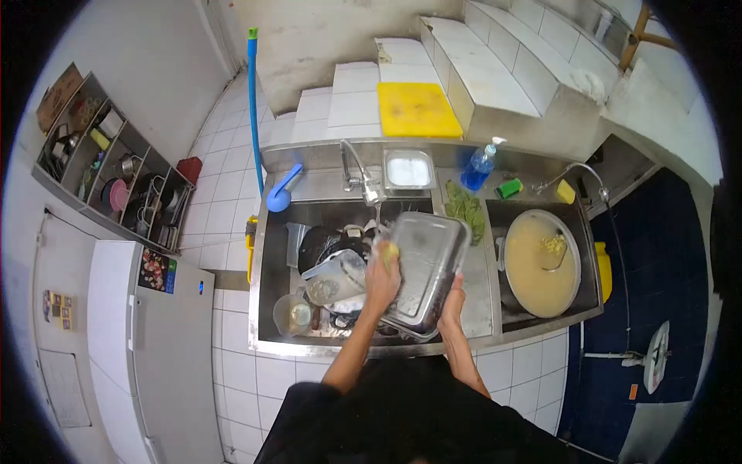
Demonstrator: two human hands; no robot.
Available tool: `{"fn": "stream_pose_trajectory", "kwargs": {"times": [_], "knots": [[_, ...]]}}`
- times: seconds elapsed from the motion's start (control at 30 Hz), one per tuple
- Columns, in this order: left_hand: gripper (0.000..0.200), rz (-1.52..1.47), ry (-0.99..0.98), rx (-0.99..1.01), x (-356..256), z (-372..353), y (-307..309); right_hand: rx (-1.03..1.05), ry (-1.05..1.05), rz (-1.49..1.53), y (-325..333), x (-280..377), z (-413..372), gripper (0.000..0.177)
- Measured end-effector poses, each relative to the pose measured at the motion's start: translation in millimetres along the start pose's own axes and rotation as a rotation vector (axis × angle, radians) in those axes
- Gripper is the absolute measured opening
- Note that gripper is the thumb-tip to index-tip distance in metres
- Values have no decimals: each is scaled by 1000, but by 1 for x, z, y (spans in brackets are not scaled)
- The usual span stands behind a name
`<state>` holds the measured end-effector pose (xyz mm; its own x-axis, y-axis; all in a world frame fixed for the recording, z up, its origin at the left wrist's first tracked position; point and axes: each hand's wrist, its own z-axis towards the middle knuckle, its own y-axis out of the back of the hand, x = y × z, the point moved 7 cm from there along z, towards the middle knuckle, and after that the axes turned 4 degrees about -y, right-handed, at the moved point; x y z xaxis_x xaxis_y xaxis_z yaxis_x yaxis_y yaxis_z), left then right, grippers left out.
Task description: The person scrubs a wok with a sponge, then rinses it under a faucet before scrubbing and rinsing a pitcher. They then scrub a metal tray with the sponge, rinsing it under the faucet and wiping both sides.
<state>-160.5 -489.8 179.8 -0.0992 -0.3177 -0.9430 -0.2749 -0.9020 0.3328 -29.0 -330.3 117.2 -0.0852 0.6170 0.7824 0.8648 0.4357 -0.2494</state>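
Observation:
A clear rectangular container [425,271] is tilted over the right side of the left sink basin. My right hand [452,305] grips its right edge near the lower corner. At its left side, my left hand [383,278] is closed around a small yellowish-green sponge [391,251]. Water runs from the faucet [371,188] close above that hand. Below and to the left, the basin holds a clear jug [293,315], a translucent container [332,286], a dark pan [313,246] and other dishes, partly hidden by my left arm.
Behind the basin stand a blue dipper [280,199], a metal tray [409,169] and a blue soap bottle [478,166]. Leafy greens [464,210] lie right of the container. The right basin holds a large bowl of cloudy liquid [533,278]. A yellow board [418,110] rests on the steps.

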Motion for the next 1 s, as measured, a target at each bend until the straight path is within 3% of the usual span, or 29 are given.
{"fn": "stream_pose_trajectory", "kwargs": {"times": [0.1, 0.13, 0.17, 0.2, 0.27, 0.33, 0.37, 0.43, 0.57, 0.63, 0.7, 0.73, 0.8, 0.83, 0.9, 0.93, 1.0], "knots": [[36, -263, -165, 16, 29, -26, -52, -100, 4, -3, 11, -5, 11, 59], [35, -348, -214, 31, 24, -32, -60, -120, 28, -179, 11, -6, 7, 62], [33, -35, -509, 22, -32, -35, -54, -139, 56, -356, 10, -5, 3, 65], [32, 283, -803, 5, -74, -34, -59, -105, 247, -438, 2, -2, -4, 67], [29, 306, -891, -130, -93, 7, -53, -76, 373, -598, -2, 2, -17, 69], [24, 95, -719, -36, -78, 59, -48, -79, 313, -666, 1, 5, -21, 68], [24, 98, -735, -33, -81, 67, -39, -78, 363, -552, 2, 10, -20, 67], [26, 219, -516, -144, -75, 87, -20, -89, 419, -416, 8, 19, -13, 66], [30, 209, -612, -326, -84, 65, -10, -5, 379, -317, 15, 26, 6, 62], [33, 143, -216, -264, -59, 48, -14, 23, 218, 55, 18, 14, 21, 59], [36, 174, -341, -247, -47, 17, -20, 38, 87, 290, 17, 11, 36, 60], [36, 176, -348, -248, -41, 2, -22, 55, 45, 305, 19, 14, 41, 63], [36, 349, -564, -272, -55, -26, -29, 34, 9, 303, 14, 23, 34, 66], [36, 346, -565, -269, -59, -28, -35, -18, 0, 267, 27, -5, 68, 64], [33, 93, -605, 5, -70, -30, -62, -103, 134, -94, 14, 17, 40, 63], [33, 129, -699, -11, -84, -25, -68, -128, 309, -277, -1, 36, 11, 64], [31, 174, -841, -85, -110, 17, -70, -95, 443, -553, -20, 43, -5, 62]]}}
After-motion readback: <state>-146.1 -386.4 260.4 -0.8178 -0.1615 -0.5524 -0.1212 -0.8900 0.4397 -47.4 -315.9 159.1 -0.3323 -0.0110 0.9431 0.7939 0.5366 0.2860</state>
